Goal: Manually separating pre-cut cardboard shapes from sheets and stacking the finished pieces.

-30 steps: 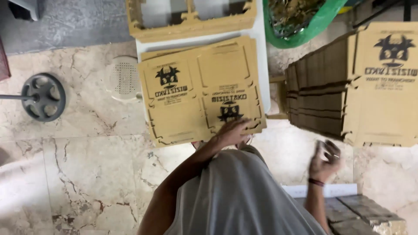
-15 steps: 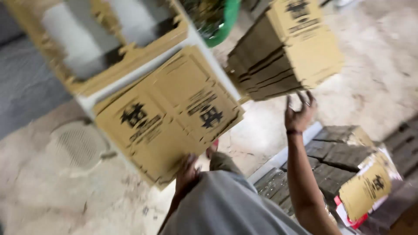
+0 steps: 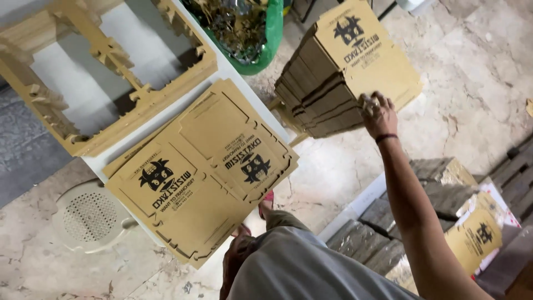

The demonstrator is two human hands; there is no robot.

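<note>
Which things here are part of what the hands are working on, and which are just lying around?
In use:
right hand
stack of flat cardboard sheets
printed sheets on the table
left hand

Lying about:
green bag of scraps
cut-out cardboard frame
round white grille

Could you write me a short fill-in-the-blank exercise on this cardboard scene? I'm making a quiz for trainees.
1. The right hand touches the top of a ____ of flat cardboard sheets.
2. The bin liner holding scraps is ____ in colour.
3. The die-cut cardboard sheets lie on a ____ table.

Missing words: stack; green; white
</note>
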